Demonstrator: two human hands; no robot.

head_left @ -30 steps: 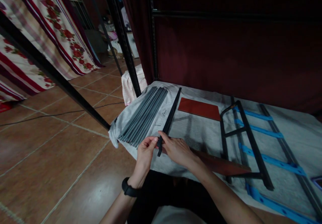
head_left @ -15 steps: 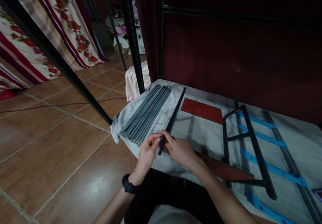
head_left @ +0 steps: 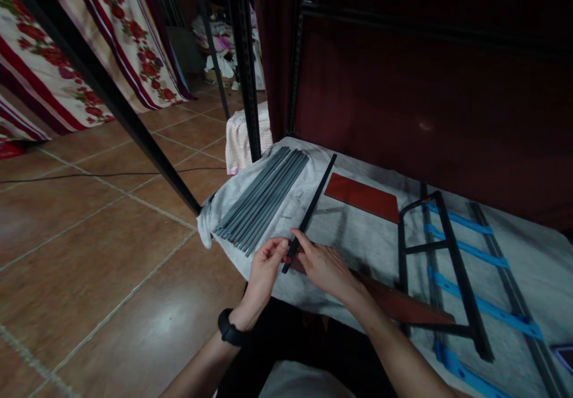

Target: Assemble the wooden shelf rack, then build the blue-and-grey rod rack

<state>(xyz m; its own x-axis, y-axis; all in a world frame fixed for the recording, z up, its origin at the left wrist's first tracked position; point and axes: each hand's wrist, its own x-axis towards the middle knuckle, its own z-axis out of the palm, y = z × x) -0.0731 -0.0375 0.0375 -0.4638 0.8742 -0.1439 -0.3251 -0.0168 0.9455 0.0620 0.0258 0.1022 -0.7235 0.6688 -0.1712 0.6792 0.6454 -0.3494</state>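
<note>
At the near edge of the grey cloth (head_left: 358,237), both hands are meeting on the near end of a long black bar (head_left: 311,210). The left hand (head_left: 264,267), with a dark band on its wrist, is pinching that end between thumb and fingertips. The right hand (head_left: 324,267) is closing over it from the right, index finger lying along the bar. The bar is running away from the hands, angled to the far right, resting on the cloth.

To handle it well, I judge the grip should be staying close to the tip while the far length is kept lying flat, so it is not swinging into the bundle of grey rods (head_left: 264,198) just to its left.

Farther right, a red panel (head_left: 362,197) is lying flat, and beyond that a black frame (head_left: 443,267) is crossing blue strips (head_left: 465,249).
</note>
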